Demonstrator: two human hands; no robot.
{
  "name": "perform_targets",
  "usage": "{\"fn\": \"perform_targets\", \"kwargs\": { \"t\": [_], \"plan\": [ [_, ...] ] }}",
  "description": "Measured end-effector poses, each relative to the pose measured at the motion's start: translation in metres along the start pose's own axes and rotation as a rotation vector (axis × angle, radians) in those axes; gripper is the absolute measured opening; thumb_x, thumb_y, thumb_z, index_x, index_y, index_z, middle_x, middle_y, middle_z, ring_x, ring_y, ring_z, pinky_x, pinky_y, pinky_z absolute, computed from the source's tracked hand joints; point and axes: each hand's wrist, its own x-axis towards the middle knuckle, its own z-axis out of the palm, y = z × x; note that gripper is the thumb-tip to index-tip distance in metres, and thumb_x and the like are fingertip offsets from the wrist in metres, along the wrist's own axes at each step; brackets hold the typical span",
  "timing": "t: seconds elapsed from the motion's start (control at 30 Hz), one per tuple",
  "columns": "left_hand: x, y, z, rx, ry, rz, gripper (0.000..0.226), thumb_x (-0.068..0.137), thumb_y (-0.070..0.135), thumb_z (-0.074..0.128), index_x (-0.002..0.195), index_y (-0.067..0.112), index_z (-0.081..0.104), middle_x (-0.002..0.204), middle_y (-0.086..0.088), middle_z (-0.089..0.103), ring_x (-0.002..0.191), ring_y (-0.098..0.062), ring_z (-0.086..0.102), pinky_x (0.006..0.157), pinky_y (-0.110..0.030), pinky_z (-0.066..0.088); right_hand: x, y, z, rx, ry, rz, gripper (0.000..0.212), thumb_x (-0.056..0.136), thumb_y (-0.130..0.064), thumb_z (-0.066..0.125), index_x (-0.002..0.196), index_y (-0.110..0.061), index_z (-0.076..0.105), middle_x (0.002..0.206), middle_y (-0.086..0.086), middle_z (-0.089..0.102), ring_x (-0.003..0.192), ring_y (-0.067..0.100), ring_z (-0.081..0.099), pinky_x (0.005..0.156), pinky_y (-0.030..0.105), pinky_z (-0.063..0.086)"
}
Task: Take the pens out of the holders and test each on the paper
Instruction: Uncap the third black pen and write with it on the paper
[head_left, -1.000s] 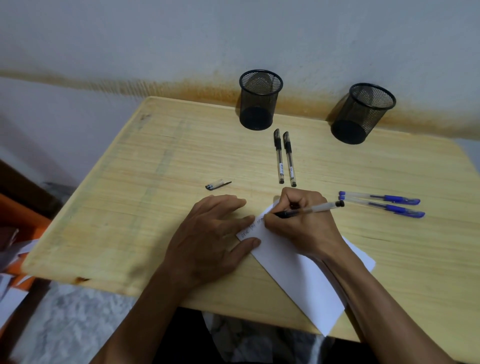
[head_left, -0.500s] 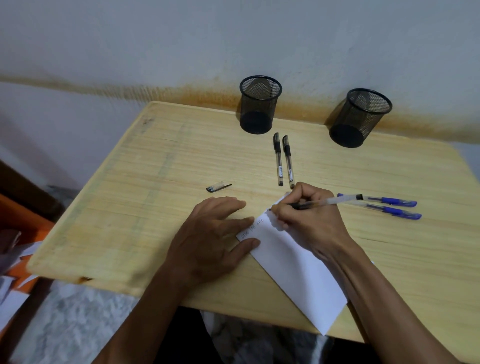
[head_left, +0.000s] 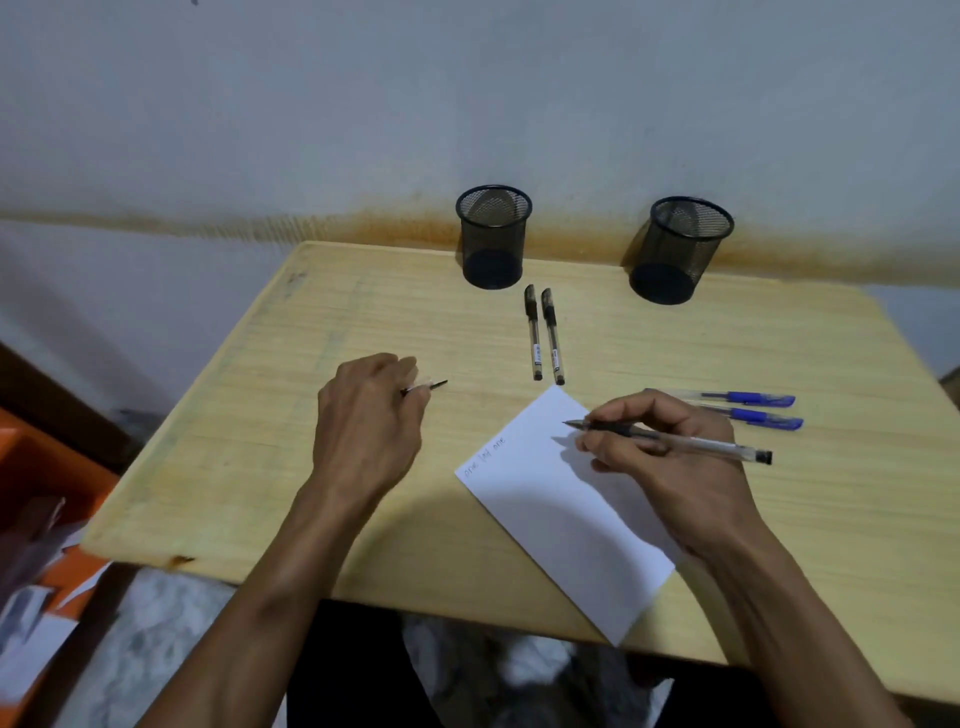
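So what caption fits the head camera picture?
Right hand holds an uncapped pen over the paper; left hand picks up its cap.

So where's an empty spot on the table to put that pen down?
Bare wood lies left of the left hand, out to the table edge, and between the two mesh holders. It is crowded by the paper, the two black pens and the two blue pens.

a plain home room: small wooden desk (head_left: 363, 467) against a stained painted wall (head_left: 311, 130), orange clutter (head_left: 31, 467) beside.
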Motion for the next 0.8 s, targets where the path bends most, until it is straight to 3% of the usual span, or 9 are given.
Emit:
{"fn": "perform_targets", "kwargs": {
  "t": [0.1, 0.2, 0.3, 0.4, 0.6, 0.8],
  "plan": [
    [0.005, -0.003, 0.003, 0.037, -0.031, -0.005, 0.023, 0.089, 0.029, 0.061, 0.098, 0.014, 0.076, 0.104, -0.007, 0.070, 0.102, -0.036, 0.060, 0.086, -0.044, 0.049, -0.008, 0.000, -0.008, 0.023, 0.046, -0.012, 0.019, 0.076, 0.010, 0.079, 0.083, -0.006, 0.072, 0.081, 0.007, 0.079, 0.075, 0.020, 0.076, 0.063, 0.025, 0.059],
    [0.005, -0.004, 0.005, 0.038, -0.033, 0.008, 0.018, 0.089, 0.024, 0.067, 0.099, 0.014, 0.078, 0.109, -0.006, 0.071, 0.105, -0.036, 0.061, 0.089, -0.042, 0.046, -0.016, 0.001, -0.015, 0.058, 0.078, 0.011, 0.021, 0.075, 0.010, 0.080, 0.082, -0.009, 0.077, 0.086, 0.005, 0.080, 0.081, 0.022, 0.077, 0.072, 0.027, 0.061],
    [0.000, 0.011, 0.000, -0.091, -0.027, 0.019, 0.022, 0.090, 0.029, 0.065, 0.103, 0.015, 0.076, 0.116, -0.001, 0.070, 0.114, -0.024, 0.057, 0.094, -0.026, 0.039, -0.024, -0.004, -0.019, 0.081, 0.087, 0.019, 0.020, 0.077, 0.003, 0.080, 0.088, -0.013, 0.079, 0.090, 0.001, 0.081, 0.090, 0.019, 0.077, 0.081, 0.034, 0.061],
    [-0.012, 0.040, -0.008, -0.331, -0.016, 0.025, 0.011, 0.090, 0.025, 0.066, 0.098, 0.025, 0.073, 0.111, 0.014, 0.068, 0.113, -0.006, 0.055, 0.089, -0.005, 0.034, -0.028, -0.012, -0.021, 0.061, 0.090, -0.038, 0.009, 0.084, -0.013, 0.077, 0.092, -0.018, 0.078, 0.089, -0.002, 0.081, 0.089, 0.016, 0.077, 0.074, 0.032, 0.063],
    [-0.028, 0.081, -0.010, -0.463, -0.051, 0.202, 0.010, 0.088, 0.024, 0.066, 0.095, 0.029, 0.069, 0.109, 0.020, 0.067, 0.114, -0.003, 0.057, 0.094, -0.011, 0.040, -0.028, -0.023, -0.022, -0.070, 0.039, -0.210, 0.011, 0.077, -0.040, 0.075, 0.083, -0.031, 0.079, 0.106, -0.013, 0.076, 0.110, 0.001, 0.067, 0.086, 0.025, 0.057],
    [-0.032, 0.091, -0.005, -0.482, -0.082, 0.266, 0.011, 0.088, 0.029, 0.067, 0.096, 0.023, 0.072, 0.109, 0.020, 0.067, 0.114, -0.003, 0.057, 0.095, -0.017, 0.043, -0.026, -0.018, -0.024, -0.121, 0.059, -0.196, 0.015, 0.076, -0.044, 0.074, 0.083, -0.032, 0.078, 0.112, -0.014, 0.071, 0.111, -0.003, 0.063, 0.084, 0.023, 0.053]
  ]
}}
